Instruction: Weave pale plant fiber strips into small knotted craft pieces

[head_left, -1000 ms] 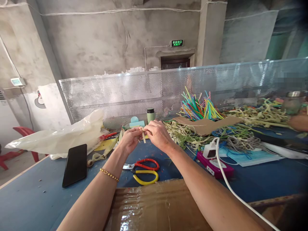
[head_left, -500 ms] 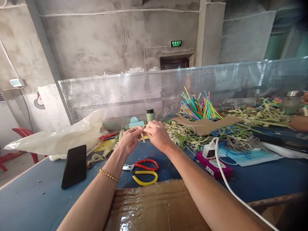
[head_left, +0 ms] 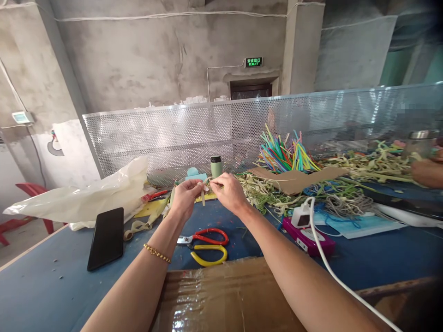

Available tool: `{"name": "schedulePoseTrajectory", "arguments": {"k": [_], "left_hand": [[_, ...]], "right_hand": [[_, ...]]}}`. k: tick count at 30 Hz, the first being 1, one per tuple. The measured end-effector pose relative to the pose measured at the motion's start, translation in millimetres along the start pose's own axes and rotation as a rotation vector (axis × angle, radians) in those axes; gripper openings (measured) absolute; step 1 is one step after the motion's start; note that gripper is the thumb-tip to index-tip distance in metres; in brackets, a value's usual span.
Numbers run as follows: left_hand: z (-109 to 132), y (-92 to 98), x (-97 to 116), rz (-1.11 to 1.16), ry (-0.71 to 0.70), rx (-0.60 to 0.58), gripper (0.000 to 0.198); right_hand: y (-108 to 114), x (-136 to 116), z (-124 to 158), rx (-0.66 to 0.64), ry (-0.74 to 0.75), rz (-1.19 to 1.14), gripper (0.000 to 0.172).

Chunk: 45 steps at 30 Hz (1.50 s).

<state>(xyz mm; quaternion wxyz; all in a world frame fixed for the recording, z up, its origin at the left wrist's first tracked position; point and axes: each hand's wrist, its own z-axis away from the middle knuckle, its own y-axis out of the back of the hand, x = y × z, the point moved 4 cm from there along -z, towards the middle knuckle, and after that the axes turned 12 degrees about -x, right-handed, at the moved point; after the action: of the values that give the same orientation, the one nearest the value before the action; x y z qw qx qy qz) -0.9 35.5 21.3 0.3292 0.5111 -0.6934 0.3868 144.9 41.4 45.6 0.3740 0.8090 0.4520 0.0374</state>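
Observation:
In the middle of the view my left hand (head_left: 186,197) pinches a narrow pale strip (head_left: 203,198), which looks like dried leaf or husk; one end hangs below the fingertips. Close by on the right, my right hand (head_left: 228,192) has thumb and finger pressed together at the strip's upper part, its other fingers curled. Where the strip passes between the fingertips is partly hidden. Scissors (head_left: 209,249) with one red and one yellow handle lie on the blue table (head_left: 238,237) below my hands. A flattened cardboard box (head_left: 224,297) lies nearest to me, between my forearms.
To the left are a black phone (head_left: 105,238) and a plastic bag (head_left: 86,193). Behind my hands stands a green bottle (head_left: 216,167). Rightward lie leaf strips (head_left: 256,193), coloured pipe cleaners (head_left: 289,154), a purple box (head_left: 308,237) with a white cable, and another person's hand (head_left: 427,173).
My hands have drawn slightly apart, the left one shifting a little leftward, and more of the strip shows between them. The other person's hand at the right has moved inward.

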Motion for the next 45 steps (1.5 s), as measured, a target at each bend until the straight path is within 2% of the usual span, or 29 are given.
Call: {"name": "schedulePoseTrajectory", "arguments": {"k": [4,6,9,14,19,25,28,31,33,36,38,42,45], "left_hand": [[0.4,-3.7,1.3,-0.053,-0.045,0.009,0.034],[0.9,-5.3,1.5,-0.057,-0.05,0.008,0.034],[2.2,-7.6,2.2,-0.008,-0.041,-0.011,0.034],[4.7,-9.5,6.0,-0.018,0.027,-0.063,0.032],[4.7,-6.4,6.3,-0.152,0.136,-0.148,0.028],[3.7,-1.2,4.2,-0.079,0.167,-0.086,0.021],[3.3,-0.3,2.9,0.0,0.192,-0.07,0.019],[0.9,6.0,1.7,0.088,0.203,-0.018,0.016],[-1.4,12.8,0.4,0.155,0.213,0.041,0.011],[-4.4,18.6,-2.3,0.27,0.253,0.085,0.006],[-5.1,16.9,-3.9,0.345,0.286,0.072,0.01],[-3.3,5.7,-4.8,0.427,0.316,-0.001,0.015],[-1.6,0.8,-4.9,0.441,0.314,-0.024,0.015]], "right_hand": [[-12.2,9.5,-1.4,-0.137,-0.125,-0.372,0.022],[-16.2,12.7,0.0,-0.152,-0.192,-0.512,0.028],[-16.4,14.6,1.8,-0.128,-0.247,-0.604,0.039],[-10.7,9.5,0.6,-0.146,-0.168,-0.626,0.043],[-12.7,13.3,-0.9,-0.173,-0.144,-0.57,0.037],[-16.7,17.1,-0.8,-0.203,-0.168,-0.46,0.036],[-12.7,14.1,-0.2,-0.199,-0.176,-0.376,0.028],[0.2,4.3,0.9,-0.036,-0.075,-0.162,0.013],[5.9,-5.8,2.8,0.048,0.034,0.03,0.012],[2.5,-20.6,6.0,0.002,0.215,0.189,0.012],[-1.1,-27.2,7.9,-0.036,0.291,0.232,0.016],[-1.9,-32.9,8.7,-0.034,0.341,0.303,0.011],[-1.0,-33.6,7.7,-0.028,0.347,0.288,0.014]]}}
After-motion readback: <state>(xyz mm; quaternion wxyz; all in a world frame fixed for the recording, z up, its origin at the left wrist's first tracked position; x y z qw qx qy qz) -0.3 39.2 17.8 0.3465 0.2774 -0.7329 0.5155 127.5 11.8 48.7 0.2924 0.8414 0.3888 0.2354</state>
